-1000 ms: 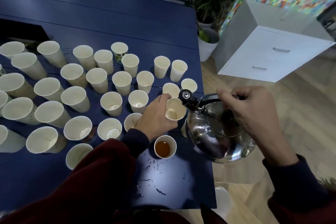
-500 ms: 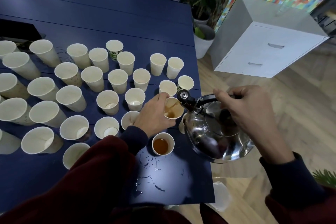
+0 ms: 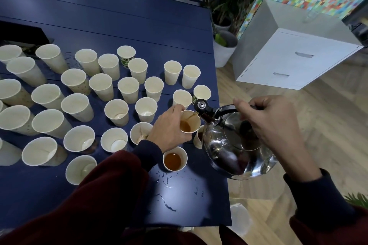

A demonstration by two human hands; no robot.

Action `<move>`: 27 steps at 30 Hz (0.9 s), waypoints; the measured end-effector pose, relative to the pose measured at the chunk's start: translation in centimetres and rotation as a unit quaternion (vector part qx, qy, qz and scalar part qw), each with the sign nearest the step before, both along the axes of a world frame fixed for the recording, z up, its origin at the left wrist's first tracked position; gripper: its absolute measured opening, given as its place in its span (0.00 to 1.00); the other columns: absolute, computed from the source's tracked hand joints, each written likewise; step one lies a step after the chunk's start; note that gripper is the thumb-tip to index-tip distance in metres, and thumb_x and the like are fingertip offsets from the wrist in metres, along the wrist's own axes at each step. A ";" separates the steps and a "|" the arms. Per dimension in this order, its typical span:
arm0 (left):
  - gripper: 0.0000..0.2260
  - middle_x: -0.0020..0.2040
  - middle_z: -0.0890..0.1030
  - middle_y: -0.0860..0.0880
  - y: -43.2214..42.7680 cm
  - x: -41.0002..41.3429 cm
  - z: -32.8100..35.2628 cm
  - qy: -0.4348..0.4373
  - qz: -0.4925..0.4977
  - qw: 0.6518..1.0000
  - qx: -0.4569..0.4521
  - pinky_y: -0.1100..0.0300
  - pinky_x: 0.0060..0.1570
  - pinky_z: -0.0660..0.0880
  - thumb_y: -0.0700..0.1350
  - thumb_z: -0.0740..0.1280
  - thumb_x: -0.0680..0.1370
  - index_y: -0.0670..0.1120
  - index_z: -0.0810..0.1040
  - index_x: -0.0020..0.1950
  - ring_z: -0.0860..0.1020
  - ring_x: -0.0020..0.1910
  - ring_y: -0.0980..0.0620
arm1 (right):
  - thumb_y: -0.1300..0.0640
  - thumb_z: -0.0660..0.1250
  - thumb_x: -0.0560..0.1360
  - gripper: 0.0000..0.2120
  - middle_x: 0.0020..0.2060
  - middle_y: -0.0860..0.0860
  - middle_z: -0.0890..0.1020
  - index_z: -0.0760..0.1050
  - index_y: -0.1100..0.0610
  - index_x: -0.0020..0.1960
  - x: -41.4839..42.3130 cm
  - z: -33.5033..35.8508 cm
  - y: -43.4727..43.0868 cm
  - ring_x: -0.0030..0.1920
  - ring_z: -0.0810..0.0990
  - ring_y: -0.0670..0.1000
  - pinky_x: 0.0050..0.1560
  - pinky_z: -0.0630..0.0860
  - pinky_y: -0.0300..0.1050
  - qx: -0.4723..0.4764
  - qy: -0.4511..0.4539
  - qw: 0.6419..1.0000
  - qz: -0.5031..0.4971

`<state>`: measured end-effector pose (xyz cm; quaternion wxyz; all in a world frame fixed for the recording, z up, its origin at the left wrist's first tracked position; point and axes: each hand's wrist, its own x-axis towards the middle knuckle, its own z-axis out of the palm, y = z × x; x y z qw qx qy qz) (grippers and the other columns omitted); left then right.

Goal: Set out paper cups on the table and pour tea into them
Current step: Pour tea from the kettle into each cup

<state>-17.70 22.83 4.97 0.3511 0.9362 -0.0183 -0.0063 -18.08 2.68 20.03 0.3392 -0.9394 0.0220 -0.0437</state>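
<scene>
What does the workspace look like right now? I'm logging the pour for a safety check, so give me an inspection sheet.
Surface: blue table, tea splashes near its front edge.
Job's things: steel kettle tilted, pouring into the held cup; filled cup in front; many empty cups to the left.
Clutter: nothing seen.
Hands: left hand grips the held cup; right hand holds the kettle's handle.
Cables: nothing seen.
Surroundings: white drawer cabinet, potted plant, wooden floor.

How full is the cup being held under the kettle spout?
Partly filled: brown tea covers the bottom of the held cup, well below its rim, with the kettle pouring.
</scene>
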 end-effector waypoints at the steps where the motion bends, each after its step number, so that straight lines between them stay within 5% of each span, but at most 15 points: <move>1: 0.32 0.63 0.78 0.50 0.0 0.0 -0.1 0.001 0.000 1.000 0.000 0.56 0.58 0.72 0.55 0.78 0.67 0.50 0.69 0.67 0.76 0.61 0.50 | 0.43 0.72 0.74 0.23 0.22 0.53 0.74 0.79 0.59 0.29 0.0 0.0 0.0 0.26 0.71 0.49 0.32 0.68 0.44 0.000 0.000 1.000 0.000; 10: 0.31 0.60 0.78 0.49 0.2 0.5 -0.4 -0.020 -0.003 1.000 0.019 0.55 0.54 0.71 0.57 0.77 0.67 0.50 0.70 0.65 0.75 0.58 0.50 | 0.42 0.71 0.75 0.26 0.27 0.63 0.74 0.77 0.65 0.33 0.5 -0.4 0.1 0.26 0.67 0.51 0.32 0.67 0.46 0.023 0.003 1.000 -0.004; 27: 0.32 0.59 0.79 0.49 1.5 1.4 -0.8 -0.011 -0.030 0.998 0.047 0.54 0.55 0.75 0.58 0.77 0.66 0.50 0.70 0.65 0.76 0.57 0.49 | 0.42 0.71 0.75 0.24 0.20 0.52 0.71 0.78 0.61 0.30 0.5 -0.3 1.3 0.23 0.67 0.48 0.31 0.65 0.42 -0.014 0.009 1.000 -0.007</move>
